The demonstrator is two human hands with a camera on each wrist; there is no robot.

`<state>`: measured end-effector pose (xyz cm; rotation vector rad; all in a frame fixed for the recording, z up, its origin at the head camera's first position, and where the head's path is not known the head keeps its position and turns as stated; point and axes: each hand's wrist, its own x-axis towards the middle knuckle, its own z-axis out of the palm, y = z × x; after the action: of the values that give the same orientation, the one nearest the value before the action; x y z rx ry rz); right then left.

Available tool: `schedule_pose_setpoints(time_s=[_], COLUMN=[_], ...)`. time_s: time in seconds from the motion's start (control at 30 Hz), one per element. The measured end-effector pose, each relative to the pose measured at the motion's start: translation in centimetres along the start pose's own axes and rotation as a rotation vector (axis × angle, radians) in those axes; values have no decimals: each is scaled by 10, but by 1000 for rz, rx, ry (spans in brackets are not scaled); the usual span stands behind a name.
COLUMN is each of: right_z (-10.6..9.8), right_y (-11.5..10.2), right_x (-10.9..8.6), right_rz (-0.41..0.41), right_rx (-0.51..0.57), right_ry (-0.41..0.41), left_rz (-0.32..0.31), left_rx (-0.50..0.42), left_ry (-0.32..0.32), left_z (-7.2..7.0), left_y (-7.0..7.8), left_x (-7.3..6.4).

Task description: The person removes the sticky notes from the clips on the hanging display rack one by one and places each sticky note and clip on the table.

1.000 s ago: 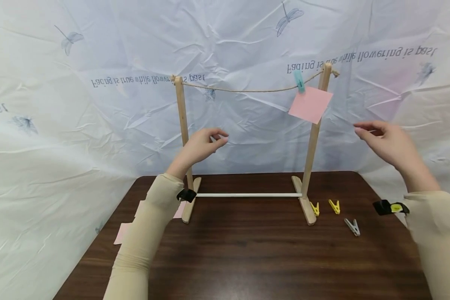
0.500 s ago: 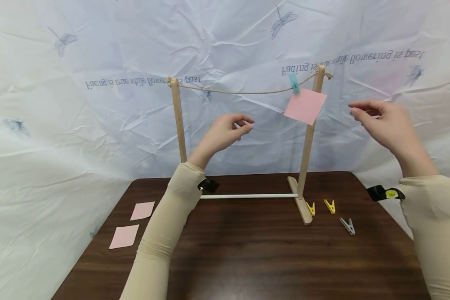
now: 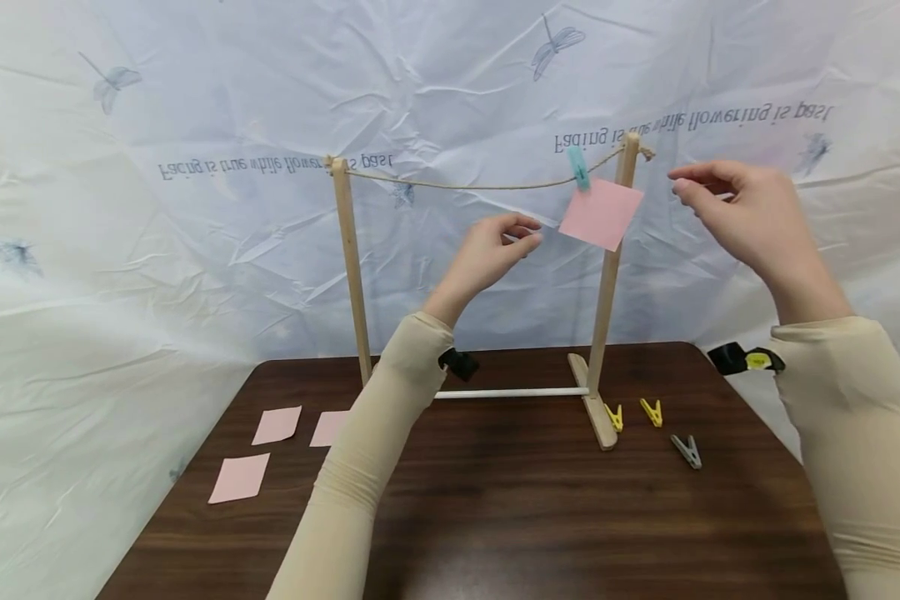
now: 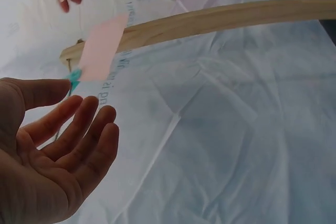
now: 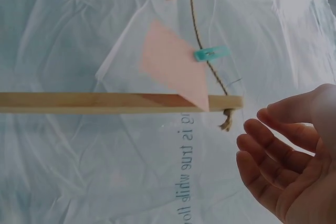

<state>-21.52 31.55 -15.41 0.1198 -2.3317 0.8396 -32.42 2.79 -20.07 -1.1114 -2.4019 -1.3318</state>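
A pink paper square (image 3: 602,215) hangs tilted from the twine (image 3: 487,187), held near its upper left corner by a teal clothespin (image 3: 578,168). My left hand (image 3: 491,252), fingers loosely bent and holding nothing, is in the air just left of the paper. To the right of the right wooden post (image 3: 607,292), my right hand (image 3: 746,208) hovers with its thumb and fingers apart and nothing between them. The right wrist view shows the knotted twine end (image 5: 226,121) beside my right fingertips. In the left wrist view the teal clothespin (image 4: 74,77) appears beyond my left thumb.
Three pink paper squares (image 3: 240,478) lie at the table's left, one partly behind my left sleeve. Two yellow clothespins (image 3: 652,412) and a grey clothespin (image 3: 687,451) lie at the right. A white rod (image 3: 510,392) joins the stand's feet low down.
My left hand has moved right and up toward the hanging paper. My right hand has risen and shifted left, closer to the right post. The view has shifted slightly.
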Motion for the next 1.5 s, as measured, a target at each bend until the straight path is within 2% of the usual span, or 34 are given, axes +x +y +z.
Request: schedule_pose_setpoints(time_s=[0.2,0.4,0.57,0.77,0.93,1.13,1.5], right_z=[4,11,17,24,29,34,36], right_y=[-19,-36,-48,-55,-60,-65,-73], right_x=[13,24,30,38,48,61,77], right_rz=[-31,-45,-53,-66,-84,-89,-25], right_rx=[32,26,14,84,45,8,-55], right_ry=[19,34,36,46,40,-16,-217], left_rz=[-59,-92,-88,-62,-67,-88,-71], left_rx=[-8,-53,-84,-99,-85,-95,-80], left_ry=[20,-3,-11,-1,14,25,68], left_z=[16,27,34,40,41,35,25], left_y=[-2,3,2,-1,-2,-7,-13], left_x=[15,26,30,32,34,33,29])
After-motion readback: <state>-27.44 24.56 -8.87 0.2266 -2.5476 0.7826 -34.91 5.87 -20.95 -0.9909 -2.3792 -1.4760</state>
